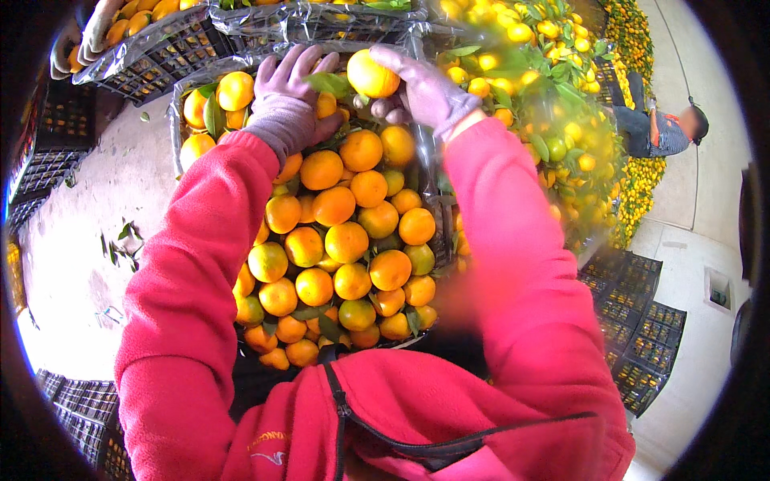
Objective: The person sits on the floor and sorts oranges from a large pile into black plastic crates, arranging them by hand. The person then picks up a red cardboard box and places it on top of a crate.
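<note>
A crate lined with clear plastic (177,129) stands before me, heaped with orange mandarins (347,242), some tinged green, with a few leaves among them. My left hand (290,96), in a pale purple knit glove, lies palm down over the fruit at its far side, fingers spread. Close to its thumb are one mandarin (326,105) and a green leaf (329,85); what lies beneath the palm is hidden. Gloved the same way, my right hand (424,90) grips a yellow-orange mandarin (373,74) above the crate's far right part.
Beyond stand lined black crates (174,60) of fruit, with another person's gloved hand (99,30) at one. A large mandarin pile (559,120) with leaves spreads right, where a person (668,132) appears farther off. Filled crates (631,318) stand lower right. Loose leaves (123,243) dot the floor.
</note>
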`<act>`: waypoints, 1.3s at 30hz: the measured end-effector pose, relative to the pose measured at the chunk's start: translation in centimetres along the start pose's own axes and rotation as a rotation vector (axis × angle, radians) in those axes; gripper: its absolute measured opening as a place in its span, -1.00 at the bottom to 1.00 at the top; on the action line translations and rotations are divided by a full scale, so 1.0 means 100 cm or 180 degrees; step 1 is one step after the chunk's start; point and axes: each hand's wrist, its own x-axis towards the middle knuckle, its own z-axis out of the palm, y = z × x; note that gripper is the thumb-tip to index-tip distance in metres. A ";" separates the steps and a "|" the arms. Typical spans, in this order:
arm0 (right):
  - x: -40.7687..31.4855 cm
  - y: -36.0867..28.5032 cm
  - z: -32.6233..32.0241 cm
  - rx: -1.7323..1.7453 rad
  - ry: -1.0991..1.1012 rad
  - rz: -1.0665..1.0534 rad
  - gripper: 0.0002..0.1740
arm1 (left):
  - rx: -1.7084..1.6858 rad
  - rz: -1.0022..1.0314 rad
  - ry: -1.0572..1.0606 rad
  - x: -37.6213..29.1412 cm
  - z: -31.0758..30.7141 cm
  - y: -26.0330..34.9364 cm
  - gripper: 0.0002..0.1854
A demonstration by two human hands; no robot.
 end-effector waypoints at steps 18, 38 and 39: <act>0.048 0.010 -0.001 -0.1117 -0.0044 0.0311 -0.46 | -0.0114 0.0013 0.0127 -0.001 0.002 0.000 0.03; 0.050 -0.001 0.003 -0.4683 -0.0505 -0.1346 -0.57 | -0.0904 0.1421 0.0111 0.053 0.016 0.012 -0.22; 0.032 -0.006 -0.007 -0.3955 -0.0279 -0.0884 -0.57 | -0.0692 0.1418 -0.0035 0.052 0.015 0.011 -0.22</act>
